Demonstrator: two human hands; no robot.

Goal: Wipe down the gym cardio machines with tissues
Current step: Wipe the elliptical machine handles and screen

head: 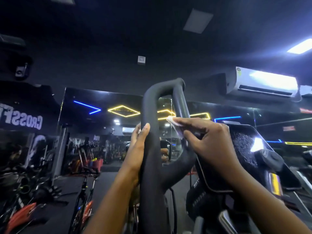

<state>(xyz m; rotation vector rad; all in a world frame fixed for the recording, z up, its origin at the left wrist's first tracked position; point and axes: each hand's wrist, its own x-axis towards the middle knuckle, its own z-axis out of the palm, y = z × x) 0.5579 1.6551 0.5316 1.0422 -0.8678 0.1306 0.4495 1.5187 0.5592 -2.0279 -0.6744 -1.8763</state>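
A black looped handlebar (152,102) of a cardio machine rises in the middle of the view. My left hand (138,146) grips its left bar, thumb on the front and fingers behind. My right hand (207,142) holds a white tissue (173,121) and presses it against the loop's right bar. The machine's dark console (243,149) sits just right of my right hand and reflects a ceiling light.
A mirror wall (101,132) stands behind the handlebar and reflects gym gear and neon lights. Spin bikes with orange parts (84,200) stand at lower left. An air conditioner (263,81) hangs at upper right. Another machine (303,157) shows at the right edge.
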